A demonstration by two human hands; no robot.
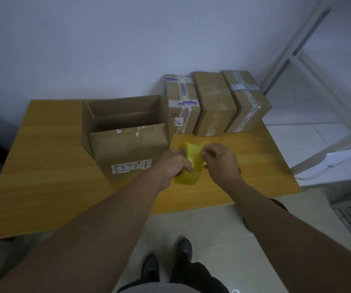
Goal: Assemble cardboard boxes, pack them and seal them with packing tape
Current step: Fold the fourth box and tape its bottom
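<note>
— Grips first: how are they set?
— The left grip (174, 166) is curled firmly round the tape roll (191, 166). The right grip (221, 163) is pinched narrow against the roll's outer face, at its 2 o'clock edge. Whether a loose tape end is caught there cannot be told.
— Where is the roll found?
— It is held over the tabletop (43, 166), at 5 o'clock from the open box (128, 115) and just beside its near right corner.
— And the box itself?
— It is stood upright with its top open. A printed label (131, 166) is seen on its near face.
— What is set around it?
— Three sealed boxes (213, 102) are lined up side by side at its 2 o'clock, close to the wall. A white shelf frame (297, 49) is seen at 3 o'clock from them. Dark shoes (183, 250) are seen on the tiled floor at 6 o'clock.
</note>
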